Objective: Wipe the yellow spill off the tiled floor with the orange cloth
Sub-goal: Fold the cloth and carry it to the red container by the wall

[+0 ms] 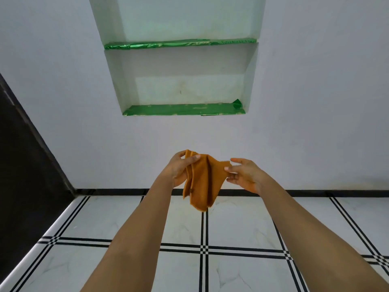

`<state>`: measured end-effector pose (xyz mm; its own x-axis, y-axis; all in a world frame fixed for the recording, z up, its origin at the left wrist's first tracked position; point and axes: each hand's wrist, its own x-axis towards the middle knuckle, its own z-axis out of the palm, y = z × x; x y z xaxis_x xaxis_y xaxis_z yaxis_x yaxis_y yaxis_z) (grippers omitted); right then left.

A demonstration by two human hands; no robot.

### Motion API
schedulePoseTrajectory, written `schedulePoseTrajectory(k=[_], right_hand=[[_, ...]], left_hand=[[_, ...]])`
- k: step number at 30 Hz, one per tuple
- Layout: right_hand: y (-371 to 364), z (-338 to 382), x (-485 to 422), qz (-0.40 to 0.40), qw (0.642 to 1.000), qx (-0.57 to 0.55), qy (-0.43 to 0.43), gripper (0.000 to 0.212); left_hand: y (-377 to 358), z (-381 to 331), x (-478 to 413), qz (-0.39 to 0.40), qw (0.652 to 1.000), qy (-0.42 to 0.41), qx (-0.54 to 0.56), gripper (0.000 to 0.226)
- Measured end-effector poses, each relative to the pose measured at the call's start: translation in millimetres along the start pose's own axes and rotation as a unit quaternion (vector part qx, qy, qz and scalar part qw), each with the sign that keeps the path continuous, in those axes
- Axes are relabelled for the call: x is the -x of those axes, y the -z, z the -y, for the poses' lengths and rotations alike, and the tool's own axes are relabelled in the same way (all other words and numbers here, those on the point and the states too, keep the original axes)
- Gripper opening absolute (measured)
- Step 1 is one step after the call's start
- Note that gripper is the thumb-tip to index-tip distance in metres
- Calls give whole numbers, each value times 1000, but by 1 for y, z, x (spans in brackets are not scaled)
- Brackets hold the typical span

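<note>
The orange cloth (pixel 203 182) hangs in folds in the air in front of the wall, held between both hands. My left hand (pixel 180 168) grips its upper left corner with thumb over fingers. My right hand (pixel 245 174) pinches its upper right edge with the fingertips. The cloth's lower end dangles above the white tiled floor (pixel 237 226), which has black double lines. No yellow spill shows on the visible tiles; my forearms hide part of the floor.
A recessed wall niche (pixel 183 81) with two green-lined shelves sits straight ahead in the white wall. A dark panel or door (pixel 25 165) stands at the left. A black skirting strip (pixel 315 192) runs along the wall's base.
</note>
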<state>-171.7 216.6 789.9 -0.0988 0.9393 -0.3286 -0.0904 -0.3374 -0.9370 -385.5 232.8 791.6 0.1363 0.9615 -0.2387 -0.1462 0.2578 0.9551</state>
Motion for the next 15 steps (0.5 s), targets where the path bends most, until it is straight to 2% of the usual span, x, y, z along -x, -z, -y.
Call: schedulePoseTrajectory(k=[2, 4, 8, 10, 15], right_hand=[[1, 8, -1, -31, 998, -35, 32, 56], [2, 17, -1, -38, 998, -33, 49, 50], [-2, 28, -2, -10, 995, 69, 68, 52], [-4, 31, -4, -28, 985, 145, 84, 50], [-6, 44, -1, -74, 961, 242, 115, 33]], left_hand=[[2, -4, 0, 27, 999, -5, -22, 86], [2, -10, -1, 35, 995, -22, -96, 90], [-3, -19, -5, -24, 972, -90, -215, 47], [-2, -23, -9, -48, 955, -113, -272, 31], [4, -32, -9, -53, 912, -141, -383, 24]])
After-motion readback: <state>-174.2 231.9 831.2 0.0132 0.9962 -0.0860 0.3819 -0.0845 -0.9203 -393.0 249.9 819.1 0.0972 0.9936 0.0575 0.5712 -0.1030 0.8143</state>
